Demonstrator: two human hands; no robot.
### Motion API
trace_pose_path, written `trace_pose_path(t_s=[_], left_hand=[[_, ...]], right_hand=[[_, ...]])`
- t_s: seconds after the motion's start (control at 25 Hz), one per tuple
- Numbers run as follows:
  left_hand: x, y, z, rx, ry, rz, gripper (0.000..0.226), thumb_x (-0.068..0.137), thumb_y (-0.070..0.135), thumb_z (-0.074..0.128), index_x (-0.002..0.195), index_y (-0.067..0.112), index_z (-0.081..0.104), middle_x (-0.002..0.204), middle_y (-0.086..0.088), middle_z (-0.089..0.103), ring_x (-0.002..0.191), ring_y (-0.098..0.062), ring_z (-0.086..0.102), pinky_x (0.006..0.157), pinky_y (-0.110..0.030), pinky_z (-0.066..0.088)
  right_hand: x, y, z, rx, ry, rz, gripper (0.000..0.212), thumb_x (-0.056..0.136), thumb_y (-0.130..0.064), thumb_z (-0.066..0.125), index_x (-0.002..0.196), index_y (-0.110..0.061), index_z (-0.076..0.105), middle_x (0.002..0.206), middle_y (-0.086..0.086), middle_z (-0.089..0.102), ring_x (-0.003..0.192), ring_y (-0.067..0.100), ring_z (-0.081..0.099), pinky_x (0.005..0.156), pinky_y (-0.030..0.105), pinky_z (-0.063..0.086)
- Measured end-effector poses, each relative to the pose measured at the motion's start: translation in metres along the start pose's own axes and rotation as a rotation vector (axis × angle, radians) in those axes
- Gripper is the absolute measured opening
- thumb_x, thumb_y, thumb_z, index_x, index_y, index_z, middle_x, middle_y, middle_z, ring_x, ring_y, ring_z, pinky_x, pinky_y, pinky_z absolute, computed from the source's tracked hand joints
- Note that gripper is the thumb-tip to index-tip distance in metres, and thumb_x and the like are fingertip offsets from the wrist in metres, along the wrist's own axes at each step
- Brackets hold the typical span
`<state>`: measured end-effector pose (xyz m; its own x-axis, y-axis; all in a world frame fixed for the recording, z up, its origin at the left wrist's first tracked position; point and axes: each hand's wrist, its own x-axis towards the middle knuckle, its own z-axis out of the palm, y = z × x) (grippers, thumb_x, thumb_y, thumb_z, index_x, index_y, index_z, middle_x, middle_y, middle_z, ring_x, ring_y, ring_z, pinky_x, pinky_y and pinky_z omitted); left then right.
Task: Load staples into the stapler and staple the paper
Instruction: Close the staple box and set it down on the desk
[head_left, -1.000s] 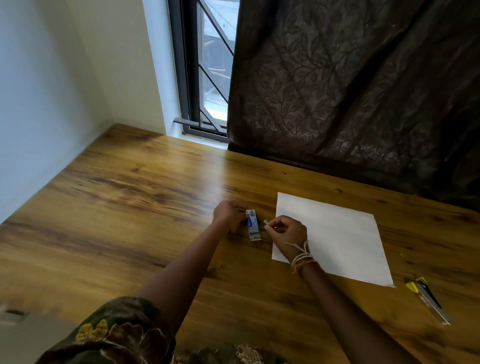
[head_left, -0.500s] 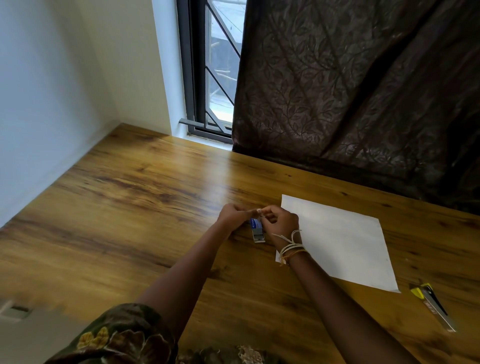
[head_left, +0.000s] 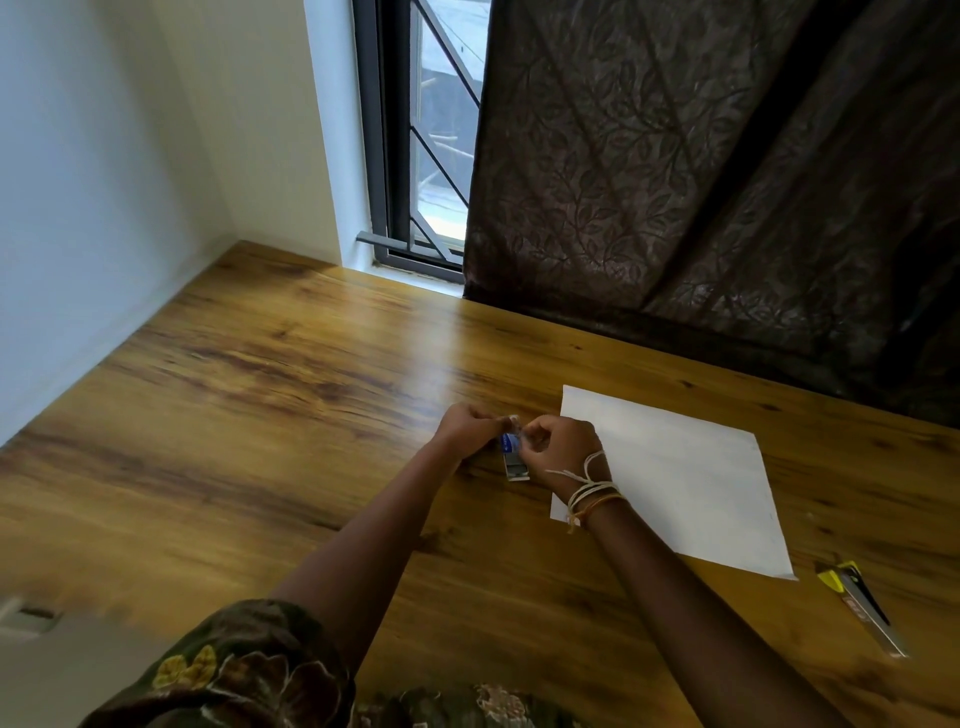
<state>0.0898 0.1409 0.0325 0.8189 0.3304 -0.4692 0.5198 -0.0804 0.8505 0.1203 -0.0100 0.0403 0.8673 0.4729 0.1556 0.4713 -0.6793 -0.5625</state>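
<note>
A small blue and white staple box (head_left: 516, 464) lies on the wooden table (head_left: 270, 415), partly hidden between my hands. My left hand (head_left: 467, 432) and my right hand (head_left: 560, 451) meet just above its far end. The fingertips of both pinch a small pale strip of staples (head_left: 512, 420), most of it covered by my fingers. A white sheet of paper (head_left: 680, 478) lies flat right of my right hand, its near left corner under my wrist. The yellow and black stapler (head_left: 860, 605) lies on the table beyond the paper's near right corner, far from both hands.
A dark patterned curtain (head_left: 701, 182) hangs along the table's far edge, beside a barred window (head_left: 431, 156). A white wall (head_left: 78, 208) borders the table on the left. Bare wood stretches left of my hands.
My right hand has brought the staple strip left over the box. My left hand has come off the box's side and now pinches the strip too. The view shifted slightly.
</note>
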Motion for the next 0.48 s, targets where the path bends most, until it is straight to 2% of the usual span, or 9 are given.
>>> trace_pose_path(t_s=[0.16, 0.2, 0.32, 0.36, 0.48], left_hand=[[-0.001, -0.004, -0.005, -0.064, 0.032, 0.052, 0.024, 0.090, 0.018, 0.064, 0.111, 0.009, 0.070, 0.092, -0.008, 0.072, 0.063, -0.005, 0.063, 0.042, -0.012, 0.044], [-0.002, -0.005, -0.004, -0.043, 0.037, 0.065, 0.025, 0.091, 0.015, 0.063, 0.115, 0.010, 0.069, 0.099, -0.009, 0.072, 0.067, -0.006, 0.064, 0.045, -0.012, 0.046], [-0.001, -0.008, 0.002, 0.111, 0.057, 0.115, 0.033, 0.088, 0.012, 0.066, 0.121, 0.015, 0.065, 0.111, -0.008, 0.070, 0.093, -0.016, 0.067, 0.070, -0.022, 0.055], [-0.001, -0.008, 0.004, 0.155, 0.066, 0.127, 0.035, 0.087, 0.013, 0.067, 0.121, 0.016, 0.065, 0.113, -0.006, 0.070, 0.098, -0.017, 0.066, 0.073, -0.023, 0.055], [0.001, -0.009, 0.007, 0.188, 0.076, 0.134, 0.036, 0.086, 0.015, 0.070, 0.122, 0.018, 0.065, 0.113, -0.006, 0.070, 0.100, -0.019, 0.066, 0.066, -0.023, 0.053]], right_hand=[[-0.009, 0.004, 0.000, -0.125, -0.135, -0.077, 0.014, 0.077, -0.026, 0.070, 0.085, -0.014, 0.072, 0.088, 0.002, 0.067, 0.075, 0.015, 0.061, 0.063, 0.023, 0.049], [-0.010, 0.006, -0.001, -0.159, -0.166, -0.107, 0.015, 0.077, -0.027, 0.071, 0.085, -0.015, 0.072, 0.089, 0.002, 0.066, 0.077, 0.016, 0.061, 0.061, 0.022, 0.046], [-0.011, 0.008, -0.005, -0.233, -0.214, -0.184, 0.016, 0.079, -0.029, 0.067, 0.087, -0.016, 0.073, 0.090, 0.002, 0.066, 0.080, 0.018, 0.061, 0.064, 0.027, 0.050], [-0.011, 0.009, -0.006, -0.246, -0.215, -0.204, 0.017, 0.080, -0.030, 0.066, 0.087, -0.017, 0.073, 0.090, 0.002, 0.066, 0.081, 0.018, 0.061, 0.065, 0.029, 0.052], [-0.011, 0.009, -0.007, -0.274, -0.215, -0.254, 0.019, 0.080, -0.031, 0.065, 0.088, -0.017, 0.074, 0.090, 0.003, 0.067, 0.082, 0.018, 0.060, 0.066, 0.027, 0.051]])
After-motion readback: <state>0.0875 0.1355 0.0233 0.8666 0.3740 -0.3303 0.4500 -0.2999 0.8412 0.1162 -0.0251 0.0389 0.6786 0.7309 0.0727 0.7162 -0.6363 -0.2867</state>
